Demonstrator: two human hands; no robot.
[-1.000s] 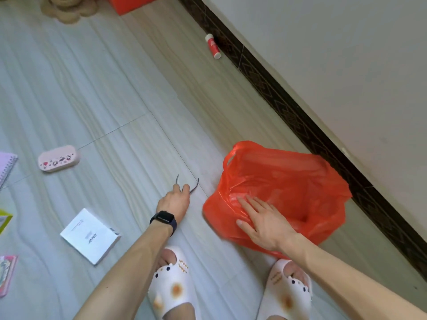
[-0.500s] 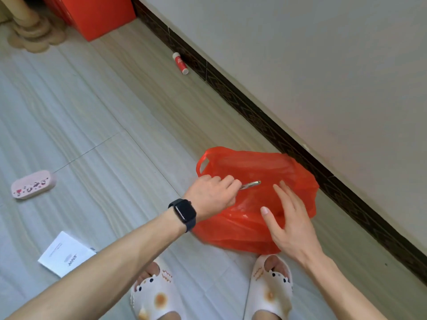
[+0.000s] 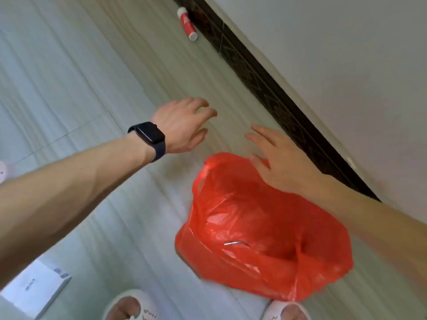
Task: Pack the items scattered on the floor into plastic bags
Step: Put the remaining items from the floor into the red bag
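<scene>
While one red bag (image 3: pixel 265 227) lies on the pale, wood-look floor (image 3: pixel 69 65), two hands hang over its far end. The left hand (image 3: pixel 182 125), with one black watch (image 3: pixel 147 137), is left of the bag, fingers spread wide, holding nothing. The right hand (image 3: pixel 282 162) is over the bag's top edge, fingers straight, holding nothing. One thin metal thing (image 3: pixel 235 243) shows in the bag. One red tube (image 3: pixel 187 24) lies far past the bag, by the dark strip (image 3: pixel 265 88) under the white wall (image 3: pixel 346 54). One white booklet (image 3: pixel 34 289) lies far left of the bag. Two slippers (image 3: pixel 129 306) stand near it.
</scene>
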